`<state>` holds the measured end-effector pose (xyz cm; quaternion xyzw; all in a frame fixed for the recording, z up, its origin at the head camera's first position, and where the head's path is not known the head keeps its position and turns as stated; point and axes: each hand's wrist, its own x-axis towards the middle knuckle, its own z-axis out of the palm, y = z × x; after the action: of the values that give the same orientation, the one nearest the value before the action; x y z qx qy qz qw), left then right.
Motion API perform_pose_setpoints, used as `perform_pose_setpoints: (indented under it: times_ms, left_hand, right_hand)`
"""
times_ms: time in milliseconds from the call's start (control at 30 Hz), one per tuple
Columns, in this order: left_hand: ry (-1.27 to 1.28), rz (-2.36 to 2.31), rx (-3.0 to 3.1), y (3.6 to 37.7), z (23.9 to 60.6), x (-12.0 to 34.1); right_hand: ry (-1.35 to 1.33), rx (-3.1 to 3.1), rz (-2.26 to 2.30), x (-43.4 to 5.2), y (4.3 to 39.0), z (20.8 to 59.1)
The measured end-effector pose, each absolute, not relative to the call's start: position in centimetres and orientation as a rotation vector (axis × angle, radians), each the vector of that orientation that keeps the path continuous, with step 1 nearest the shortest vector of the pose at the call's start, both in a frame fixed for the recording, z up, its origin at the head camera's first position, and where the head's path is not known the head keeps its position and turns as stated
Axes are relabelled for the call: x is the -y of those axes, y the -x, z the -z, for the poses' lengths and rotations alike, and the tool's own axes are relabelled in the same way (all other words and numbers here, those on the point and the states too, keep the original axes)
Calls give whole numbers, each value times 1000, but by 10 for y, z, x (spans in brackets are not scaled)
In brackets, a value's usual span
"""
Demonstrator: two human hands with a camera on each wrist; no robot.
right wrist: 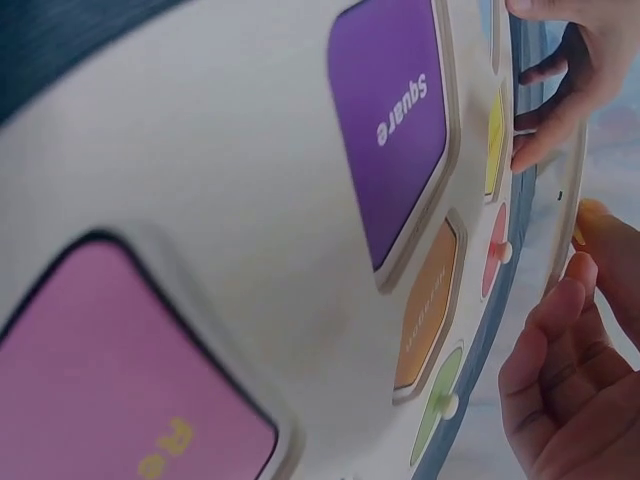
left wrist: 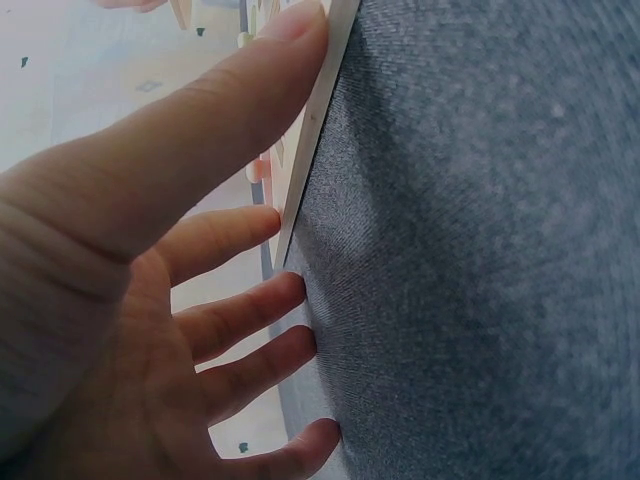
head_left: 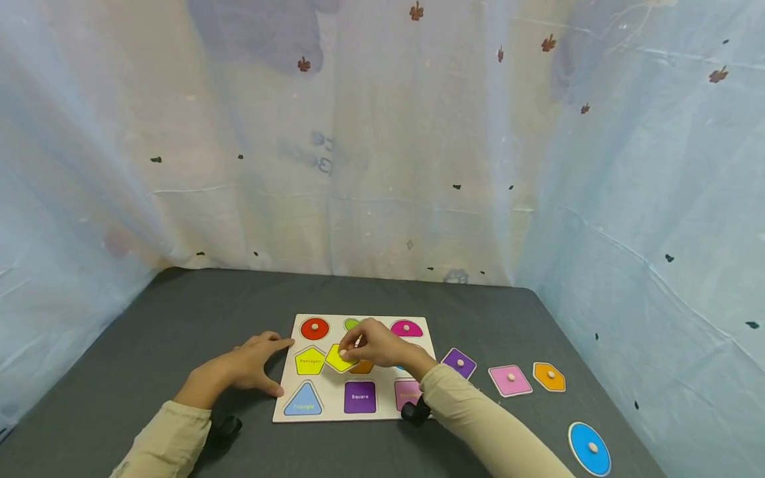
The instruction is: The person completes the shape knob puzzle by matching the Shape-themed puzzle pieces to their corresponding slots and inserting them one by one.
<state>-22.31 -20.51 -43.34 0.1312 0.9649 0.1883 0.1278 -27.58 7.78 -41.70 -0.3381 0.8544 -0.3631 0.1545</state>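
Shape puzzle board (head_left: 335, 415) lies on the grey table (head_left: 149, 332), partly filled: red circle (head_left: 315, 328) and pink semicircle (head_left: 406, 328) are seated in the top row, and a green piece is half hidden behind the right hand. Pentagon, triangle, square and a pink recess in the bottom right are read as empty, labels visible. Yellow pentagon piece (head_left: 338, 359) is pinched by its knob in the right hand (head_left: 382, 344), fingers curled on it, held over the board just right of the pentagon recess (head_left: 309, 361), not yet seated. Board's left edge is steadied by the left hand (head_left: 254, 362), fingers straight and spread, nothing gripped. Off-board to the right, four pieces are left: purple piece (head_left: 459, 363), pink square (head_left: 510, 380), orange hexagon (head_left: 549, 376), blue circle (head_left: 589, 449). Judged under halfway.
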Motion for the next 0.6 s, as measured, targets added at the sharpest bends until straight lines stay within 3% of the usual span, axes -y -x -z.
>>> perform_pose_setpoints:
  times_ms: [600]
  left_hand:
    - [-399, -554, -2804, 223, 432, 206]
  right_hand:
    - [1018, -2416, 1036, -47, 281, 419]
